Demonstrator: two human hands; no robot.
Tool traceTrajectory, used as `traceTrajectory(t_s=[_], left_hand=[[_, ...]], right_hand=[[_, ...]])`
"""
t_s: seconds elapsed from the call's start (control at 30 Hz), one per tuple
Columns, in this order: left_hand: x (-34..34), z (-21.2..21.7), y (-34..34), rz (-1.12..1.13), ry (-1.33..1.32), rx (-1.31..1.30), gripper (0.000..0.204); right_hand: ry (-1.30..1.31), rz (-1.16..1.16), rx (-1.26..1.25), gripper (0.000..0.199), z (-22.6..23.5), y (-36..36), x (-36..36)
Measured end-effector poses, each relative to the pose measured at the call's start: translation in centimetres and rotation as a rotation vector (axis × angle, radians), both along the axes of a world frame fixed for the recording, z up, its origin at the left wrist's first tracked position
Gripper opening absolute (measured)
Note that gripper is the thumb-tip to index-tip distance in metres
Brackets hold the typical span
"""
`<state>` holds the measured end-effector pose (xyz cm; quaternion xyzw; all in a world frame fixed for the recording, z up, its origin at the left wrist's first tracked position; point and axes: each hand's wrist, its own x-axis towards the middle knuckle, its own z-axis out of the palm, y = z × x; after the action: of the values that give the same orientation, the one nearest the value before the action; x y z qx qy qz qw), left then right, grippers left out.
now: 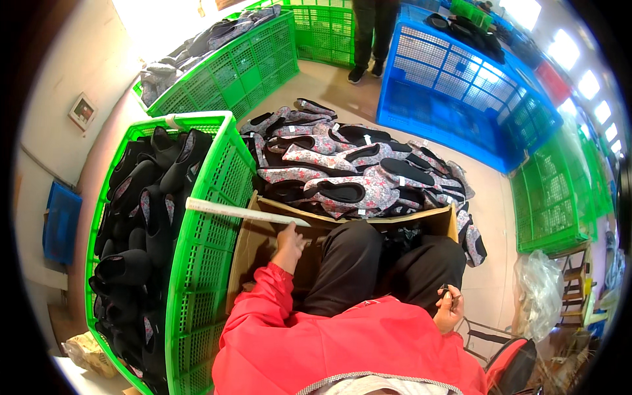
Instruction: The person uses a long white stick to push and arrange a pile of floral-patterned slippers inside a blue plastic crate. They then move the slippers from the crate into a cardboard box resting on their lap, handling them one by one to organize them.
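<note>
My left hand is just under the end of a long white rod, its fingers apart and slightly curled. I cannot tell whether it touches the rod, which reaches across from the rim of a green crate. Black slip-on shoes fill that crate. At my right knee, my right hand is closed in a pinch on a small dark thing too small to name. In front of my knees stands an open cardboard box. Beyond it lies a heap of floral slip-on shoes with black linings.
More green crates stand at the far left, one topped with grey shoes. A large blue crate stands at the far right, a green crate nearer. Clear plastic wrap lies at right. A person's legs stand at the back.
</note>
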<state>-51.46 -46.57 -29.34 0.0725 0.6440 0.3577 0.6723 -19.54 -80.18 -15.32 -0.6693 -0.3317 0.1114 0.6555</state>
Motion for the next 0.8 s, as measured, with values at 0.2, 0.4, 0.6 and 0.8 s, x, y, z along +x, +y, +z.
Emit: traceTrajectory(t_s=[0.2,0.4,0.6,0.8], left_hand=[[-0.6,1.1,-1.4,-0.288,0.497,0.548,0.023],[-5.6,3.3,-0.4,-0.576,0.742,0.669,0.020],[-2.2,11.1,0.9,-0.704,0.749,1.060,0.015],[7.4,14.2,3.8,-1.074,1.002,1.657,0.027]], right_hand=[[0.033,-0.016,0.007,0.018,0.3,0.0,0.1],[0.089,-0.021,0.025,0.018,0.1,-0.2,0.1],[0.167,-0.061,-0.003,0.020,1.2,0.3,-0.3],[0.214,-0.040,0.004,0.026,1.8,0.5,-0.6]])
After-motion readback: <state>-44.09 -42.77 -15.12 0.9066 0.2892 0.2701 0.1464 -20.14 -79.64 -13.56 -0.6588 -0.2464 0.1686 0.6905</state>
